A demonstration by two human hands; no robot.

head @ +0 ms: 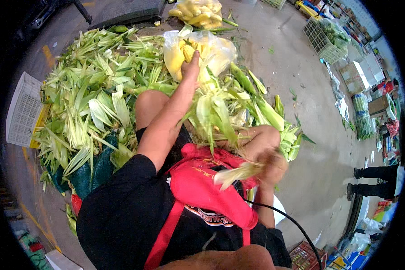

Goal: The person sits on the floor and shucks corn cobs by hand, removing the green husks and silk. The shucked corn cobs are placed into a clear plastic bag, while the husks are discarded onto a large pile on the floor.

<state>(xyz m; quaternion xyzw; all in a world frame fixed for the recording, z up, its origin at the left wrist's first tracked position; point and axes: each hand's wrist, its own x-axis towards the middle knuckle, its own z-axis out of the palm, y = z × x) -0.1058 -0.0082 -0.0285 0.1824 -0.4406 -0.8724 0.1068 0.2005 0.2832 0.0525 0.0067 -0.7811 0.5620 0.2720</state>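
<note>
My left hand (pixel 191 69) reaches forward over a clear plastic bag (pixel 222 50) of yellow corn. Its thumb presses on a husked ear of corn (pixel 188 51) at the bag's mouth. Close to my chest, my right hand (pixel 272 166) is blurred, with a strip of pale corn husk (pixel 236 173) in its grip. Between my knees lie loose green husks (pixel 212 111). Unhusked ears of corn (pixel 268 109) lie beside them to the right. A red apron (pixel 195 185) covers my lap.
A large heap of corn husks (pixel 98 81) spreads at the left, beside a white plastic crate (pixel 25 108). A second bag of corn (pixel 199 13) stands ahead, near a dark platform (pixel 128 13). A black cable (pixel 290 219) runs by my right side. A person's legs (pixel 374 180) show far right.
</note>
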